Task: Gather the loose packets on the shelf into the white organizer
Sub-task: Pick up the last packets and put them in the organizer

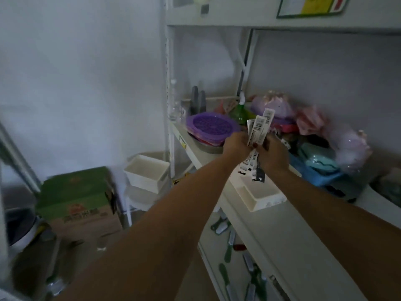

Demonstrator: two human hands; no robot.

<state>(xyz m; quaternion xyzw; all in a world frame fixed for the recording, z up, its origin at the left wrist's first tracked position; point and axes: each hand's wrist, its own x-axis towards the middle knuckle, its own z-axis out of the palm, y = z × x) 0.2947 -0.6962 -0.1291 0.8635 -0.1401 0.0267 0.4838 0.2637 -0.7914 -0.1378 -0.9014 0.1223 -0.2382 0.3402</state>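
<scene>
A bundle of long white packets (259, 127) with barcodes stands upright between both hands above the shelf (293, 235). My left hand (236, 144) and my right hand (272, 154) are both closed around the bundle's middle; its lower ends hang out below at the packets' tips. Directly under the hands, on the shelf's front edge, sits the white organizer (263, 197), a shallow open tray. Its inside is partly hidden by the hanging packets.
A purple round lid and plates (209, 127) lie left of the hands; a green bottle (239, 112), pink and purple bags (308, 120) and a blue basket (319, 172) crowd the back right. A white bin (147, 172) and green carton (78, 196) stand lower left. Utensils lie on the lower shelf.
</scene>
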